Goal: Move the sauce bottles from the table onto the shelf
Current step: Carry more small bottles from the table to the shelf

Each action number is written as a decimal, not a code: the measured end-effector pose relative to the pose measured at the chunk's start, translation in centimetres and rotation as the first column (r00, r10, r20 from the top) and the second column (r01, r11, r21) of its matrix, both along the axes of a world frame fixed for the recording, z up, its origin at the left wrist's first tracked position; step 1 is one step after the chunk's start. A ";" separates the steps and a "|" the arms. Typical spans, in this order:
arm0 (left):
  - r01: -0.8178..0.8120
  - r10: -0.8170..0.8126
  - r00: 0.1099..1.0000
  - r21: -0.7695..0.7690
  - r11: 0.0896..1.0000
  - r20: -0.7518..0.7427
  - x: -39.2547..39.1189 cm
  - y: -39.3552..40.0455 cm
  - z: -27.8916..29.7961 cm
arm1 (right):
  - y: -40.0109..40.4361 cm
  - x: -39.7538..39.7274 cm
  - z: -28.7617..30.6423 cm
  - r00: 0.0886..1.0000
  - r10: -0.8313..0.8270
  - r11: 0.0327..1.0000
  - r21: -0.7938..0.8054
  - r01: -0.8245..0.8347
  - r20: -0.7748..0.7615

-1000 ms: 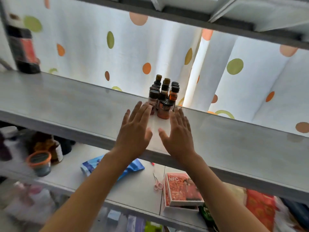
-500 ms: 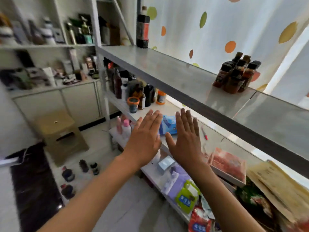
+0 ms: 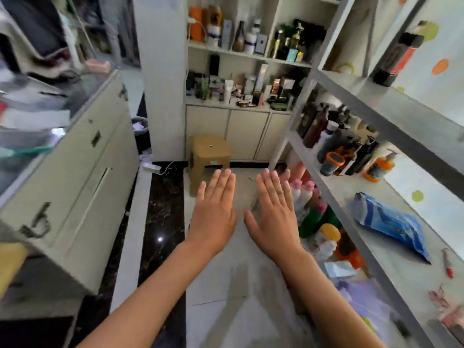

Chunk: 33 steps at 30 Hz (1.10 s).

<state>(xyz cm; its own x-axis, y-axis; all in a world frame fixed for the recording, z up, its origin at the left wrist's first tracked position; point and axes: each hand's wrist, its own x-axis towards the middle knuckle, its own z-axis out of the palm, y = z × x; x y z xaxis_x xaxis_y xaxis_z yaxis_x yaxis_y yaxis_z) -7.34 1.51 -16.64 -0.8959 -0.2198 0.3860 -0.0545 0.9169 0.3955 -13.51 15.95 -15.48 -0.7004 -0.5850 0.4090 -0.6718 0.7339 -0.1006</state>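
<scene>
My left hand and my right hand are held out side by side over the floor, palms down, fingers straight, holding nothing. The grey metal shelf runs along the right side of the view. The cluster of small sauce bottles on that shelf is out of frame. A tall dark bottle with a red label stands at the shelf's far end.
The lower shelf board carries several dark bottles, an orange pump bottle and a blue packet. A tan plastic stool stands on the floor ahead. A cream counter with drawers is on the left. Cupboard shelves with bottles fill the back wall.
The view has swung left and down, away from the shelf top with the sauce bottles. Both hands have come off the shelf and now hover over the floor.
</scene>
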 end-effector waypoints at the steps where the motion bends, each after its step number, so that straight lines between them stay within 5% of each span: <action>1: -0.040 0.040 0.999 0.011 0.999 0.010 1.3 -2.1 -0.5 | -2.5 0.7 -0.4 0.999 0.033 0.999 -0.001 -0.033 0.005; 8: -0.264 0.261 0.964 0.080 0.961 0.043 11.8 -15.2 -2.7 | -19.1 8.0 -3.7 0.944 0.324 0.946 0.007 -0.325 0.064; 20: -0.629 0.608 0.775 0.114 0.769 0.173 28.0 -32.9 -9.4 | -41.6 20.5 -9.9 0.687 0.699 0.706 -0.036 -0.708 0.199; 33: -0.903 0.794 0.430 0.215 0.373 0.430 33.7 -44.8 -16.7 | -58.5 25.1 -18.1 0.507 0.658 0.609 0.002 -0.793 0.557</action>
<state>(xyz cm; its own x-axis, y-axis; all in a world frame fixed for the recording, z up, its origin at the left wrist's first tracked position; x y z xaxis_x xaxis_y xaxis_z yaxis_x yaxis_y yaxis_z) 26.33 -43.31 -33.29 -0.1830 -0.9786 -0.0937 -0.8469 0.1085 0.5206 11.63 -42.59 -33.61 -0.0295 -0.9982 -0.0520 -0.8885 0.0500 -0.4561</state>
